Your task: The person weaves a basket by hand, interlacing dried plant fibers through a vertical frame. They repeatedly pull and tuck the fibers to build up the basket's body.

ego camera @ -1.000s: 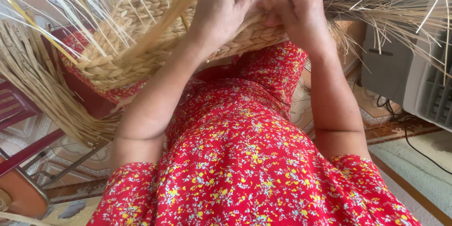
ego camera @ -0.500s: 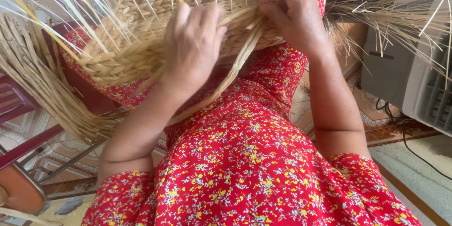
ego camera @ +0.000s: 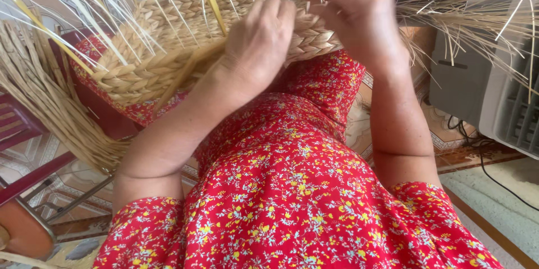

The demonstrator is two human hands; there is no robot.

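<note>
my left hand (ego camera: 261, 44) lies flat on the braided wall of the woven straw basket (ego camera: 168, 56), fingers pressed together and curled against the weave. my right hand (ego camera: 351, 16) sits just beside it at the rim — its fingers bend down into the braid, though i cannot tell what they pinch. the basket rests tilted on my lap, over the red flowered dress (ego camera: 292, 190). loose straw strands (ego camera: 50, 106) fan out to both sides — pale, thin, uneven. a grey appliance (ego camera: 488, 100) stands on the floor to my right.
</note>
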